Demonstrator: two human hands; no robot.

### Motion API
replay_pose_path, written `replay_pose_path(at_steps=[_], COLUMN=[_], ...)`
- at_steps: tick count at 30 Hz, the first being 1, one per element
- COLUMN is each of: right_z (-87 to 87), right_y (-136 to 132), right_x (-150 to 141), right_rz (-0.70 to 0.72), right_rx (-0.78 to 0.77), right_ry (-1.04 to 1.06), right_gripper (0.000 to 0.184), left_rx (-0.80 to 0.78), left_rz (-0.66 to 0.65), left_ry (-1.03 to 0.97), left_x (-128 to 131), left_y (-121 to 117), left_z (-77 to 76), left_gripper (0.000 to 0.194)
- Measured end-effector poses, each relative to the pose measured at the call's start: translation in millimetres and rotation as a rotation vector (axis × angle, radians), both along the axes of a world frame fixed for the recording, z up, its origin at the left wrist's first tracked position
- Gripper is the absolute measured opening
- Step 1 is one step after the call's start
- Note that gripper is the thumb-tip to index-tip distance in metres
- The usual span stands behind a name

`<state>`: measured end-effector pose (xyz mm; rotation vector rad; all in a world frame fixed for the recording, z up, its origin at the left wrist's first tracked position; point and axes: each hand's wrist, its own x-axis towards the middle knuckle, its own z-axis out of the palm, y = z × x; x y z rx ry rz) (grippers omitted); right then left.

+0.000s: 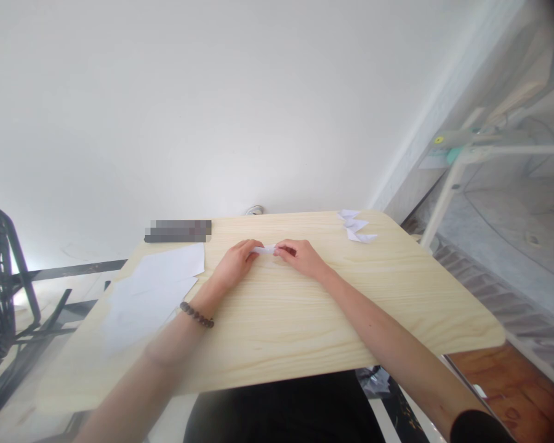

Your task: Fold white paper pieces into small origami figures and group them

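A narrow strip of folded white paper (pixel 264 250) lies between my hands near the middle of the wooden table (pixel 295 326). My left hand (pixel 234 263) is closed on its left end, thumb and fingers pinching it. The right end is pinched by the thumb and fingertips of my right hand (pixel 301 257). Parts of the paper are hidden under the fingers. A beaded bracelet circles my left wrist. White folded paper pieces (pixel 357 226), with pointed tips, sit at the back right of the table.
Loose white paper sheets (pixel 152 295) overlap on the table's left side, under and beside my left forearm. A dark, blurred-out object (pixel 179 232) lies at the back left. The white wall (pixel 258 111) rises behind the table. A black chair (pixel 9 264) stands to the left.
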<state>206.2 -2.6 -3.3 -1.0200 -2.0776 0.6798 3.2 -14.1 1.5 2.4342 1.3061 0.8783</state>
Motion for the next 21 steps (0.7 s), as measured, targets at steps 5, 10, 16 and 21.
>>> replay_pose_path(at_steps=[5, 10, 16, 21], right_z=[-1.1, -1.0, -0.1, -0.6], right_y=[1.2, 0.3, -3.8, -6.2], right_x=[-0.6, -1.7, -3.5, -7.2], right_rz=[0.007, 0.003, -0.121, -0.169], right_rx=[-0.02, -0.102, -0.084, 0.139], right_ry=[-0.004, 0.073, 0.154, 0.078], right_gripper=[0.024, 0.02, 0.023, 0.025], left_rx=[-0.014, -0.016, -0.034, -0.052], left_rz=[-0.01, -0.016, 0.129, 0.187], left_ry=[-0.012, -0.062, -0.103, -0.134], left_x=[-0.4, 1.6, 1.3, 0.2], left_y=[-0.2, -2.1, -3.3, -3.0], left_z=[0.4, 3.4, 6.5, 7.3], left_gripper=[0.018, 0.019, 0.024, 0.029])
